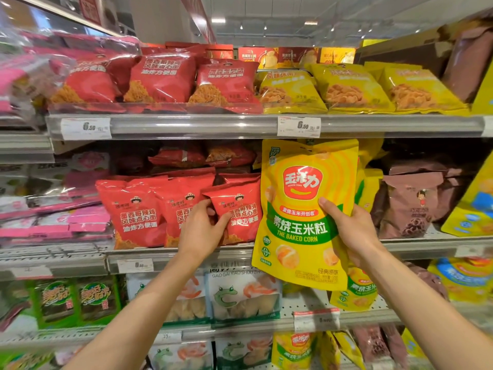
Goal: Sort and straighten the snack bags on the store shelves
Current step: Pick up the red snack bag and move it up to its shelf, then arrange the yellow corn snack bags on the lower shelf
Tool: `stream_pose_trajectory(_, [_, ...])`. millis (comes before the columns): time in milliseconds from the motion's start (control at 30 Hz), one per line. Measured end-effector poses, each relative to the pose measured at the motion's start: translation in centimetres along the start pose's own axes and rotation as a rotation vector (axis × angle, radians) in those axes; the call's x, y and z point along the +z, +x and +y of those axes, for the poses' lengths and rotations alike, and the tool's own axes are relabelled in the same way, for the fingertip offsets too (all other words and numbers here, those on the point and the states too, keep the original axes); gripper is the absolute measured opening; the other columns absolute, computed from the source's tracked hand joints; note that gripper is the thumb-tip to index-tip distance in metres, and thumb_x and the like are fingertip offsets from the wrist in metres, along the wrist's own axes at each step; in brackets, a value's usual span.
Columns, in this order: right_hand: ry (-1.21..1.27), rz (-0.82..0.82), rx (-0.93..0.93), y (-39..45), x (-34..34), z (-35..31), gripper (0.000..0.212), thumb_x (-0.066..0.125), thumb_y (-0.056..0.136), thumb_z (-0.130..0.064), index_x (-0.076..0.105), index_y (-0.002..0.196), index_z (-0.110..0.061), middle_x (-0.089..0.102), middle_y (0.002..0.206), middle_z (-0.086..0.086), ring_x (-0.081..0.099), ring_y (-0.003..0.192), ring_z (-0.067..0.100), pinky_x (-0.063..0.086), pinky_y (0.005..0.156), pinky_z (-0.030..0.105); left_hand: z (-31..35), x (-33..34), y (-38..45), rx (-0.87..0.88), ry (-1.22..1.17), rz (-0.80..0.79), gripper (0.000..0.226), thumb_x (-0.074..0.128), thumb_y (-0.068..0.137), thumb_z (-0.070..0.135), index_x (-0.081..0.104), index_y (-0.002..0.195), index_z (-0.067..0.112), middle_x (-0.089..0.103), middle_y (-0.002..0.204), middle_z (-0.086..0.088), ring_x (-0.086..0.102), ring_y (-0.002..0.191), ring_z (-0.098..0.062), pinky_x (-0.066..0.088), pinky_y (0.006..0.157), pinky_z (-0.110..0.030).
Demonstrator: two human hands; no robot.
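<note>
- A grey metal shelf rail (240,126) runs across the upper part of the view, with white price tags (298,126) clipped to its front, both reading 6.50.
- A second shelf rail (416,245) sits below it, and a third shelf edge (373,316) lower still, showing a perforated white base.
- To the left, a neighbouring shelving unit (24,148) stands at an angle.
- Above, a pale ceiling (293,14) carries rectangular light panels (218,20) and small spotlights.
- A red hanging banner (198,16) slants down from the ceiling near a white pillar (160,17).
</note>
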State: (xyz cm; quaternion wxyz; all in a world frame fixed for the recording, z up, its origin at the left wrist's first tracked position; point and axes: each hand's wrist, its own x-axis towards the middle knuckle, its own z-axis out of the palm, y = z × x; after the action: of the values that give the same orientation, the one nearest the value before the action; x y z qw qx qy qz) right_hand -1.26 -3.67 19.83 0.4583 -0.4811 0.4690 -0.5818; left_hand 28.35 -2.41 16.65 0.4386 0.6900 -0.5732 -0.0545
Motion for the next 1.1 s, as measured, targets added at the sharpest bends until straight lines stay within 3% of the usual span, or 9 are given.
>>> stream_pose_trajectory(100, [0.035,0.006,0.005,-0.5,-0.3,-0.1,0.018,0.073,0.092,-0.028,0.069,0.11,-0.025,0.076,0.106,-0.003,0.073,0.099,0.018,0.055,0.09,0.04,0.1,-1.1,-1.0,0.003,0.01,0.115,0.031,0.071,0.092,0.048,0.056,0.093,0.02,0.062,0.077,0.009,0.061,0.074,-0.013,0.042,0.067,-0.033])
stream_pose_trajectory(200, [0.055,0.008,0.009,-0.9,-0.9,0.0,0.015,0.072,0.093,-0.027,0.069,0.107,-0.025,0.077,0.107,-0.002,0.074,0.097,0.017,0.055,0.087,0.038,0.5,-0.9,-1.8,0.056,-0.054,-0.01,0.022,0.068,0.096,0.04,0.062,0.089,0.02,0.061,0.071,0.012,0.061,0.069,-0.01,0.043,0.063,-0.028])
stream_pose_trajectory(300, [0.075,0.023,0.019,-1.2,-1.4,0.1,0.027,0.072,0.093,-0.028,0.068,0.118,-0.022,0.077,0.11,0.001,0.074,0.098,0.019,0.056,0.086,0.039,0.7,-0.3,-2.3,0.039,-0.245,-0.163,0.015,0.067,0.096,0.04,0.063,0.1,0.027,0.069,0.084,0.007,0.068,0.08,-0.013,0.055,0.075,-0.033])
stream_pose_trajectory(400, [0.109,0.013,0.049,-1.6,-1.6,0.5,0.028,0.072,0.093,-0.027,0.069,0.12,-0.019,0.078,0.108,0.002,0.077,0.095,0.019,0.057,0.084,0.038,1.6,0.3,-2.7,-0.04,-0.445,-0.332,0.031,0.068,0.096,0.042,0.063,0.119,0.022,0.07,0.107,0.0,0.068,0.095,-0.012,0.057,0.093,-0.035])
stream_pose_trajectory(500, [0.121,-0.023,0.083,-2.1,-1.6,1.2,0.02,0.071,0.093,-0.024,0.071,0.113,-0.02,0.079,0.109,0.004,0.077,0.098,0.019,0.057,0.09,0.041,3.3,0.8,-3.3,-0.077,-0.549,-0.478,0.049,0.067,0.096,0.043,0.055,0.136,0.019,0.07,0.12,-0.002,0.067,0.102,-0.006,0.053,0.092,-0.024])
stream_pose_trajectory(600, [0.11,-0.083,0.121,-3.0,-1.1,2.0,0.029,0.069,0.094,-0.024,0.069,0.122,-0.014,0.078,0.114,0.007,0.074,0.107,0.024,0.054,0.099,0.045,4.4,1.5,-4.2,-0.122,-0.683,-0.577,0.055,0.07,0.094,0.039,0.049,0.141,0.02,0.074,0.118,-0.004,0.073,0.102,-0.008,0.057,0.081,-0.02])
stream_pose_trajectory(733, [0.063,-0.146,0.166,-4.7,-0.7,3.3,0.039,0.071,0.091,-0.026,0.066,0.128,-0.011,0.077,0.118,0.007,0.073,0.11,0.024,0.053,0.102,0.045,4.2,1.9,-5.9,-0.094,-0.824,-0.61,0.035,0.072,0.095,0.024,0.06,0.127,0.019,0.076,0.117,0.002,0.074,0.105,-0.011,0.061,0.086,-0.026])
stream_pose_trajectory(867, [0.038,-0.153,0.218,-6.7,-1.0,5.3,0.048,0.073,0.082,-0.031,0.068,0.126,-0.011,0.076,0.119,0.008,0.073,0.11,0.024,0.054,0.1,0.044,2.6,2.7,-8.3,-0.18,-0.908,-0.598,0.025,0.072,0.093,0.011,0.064,0.115,0.018,0.078,0.108,0.003,0.076,0.087,-0.004,0.058,0.069,-0.017])
stream_pose_trajectory(1100, [-0.013,-0.263,0.288,-8.0,-4.6,9.6,0.053,0.075,0.081,-0.032,0.066,0.13,-0.012,0.075,0.124,0.007,0.071,0.116,0.026,0.052,0.105,0.048,0.5,5.1,-13.4,-0.272,-0.771,-0.588,0.029,0.079,0.087,0.027,0.068,0.113,0.022,0.08,0.105,0.007,0.076,0.098,-0.01,0.061,0.08,-0.025])
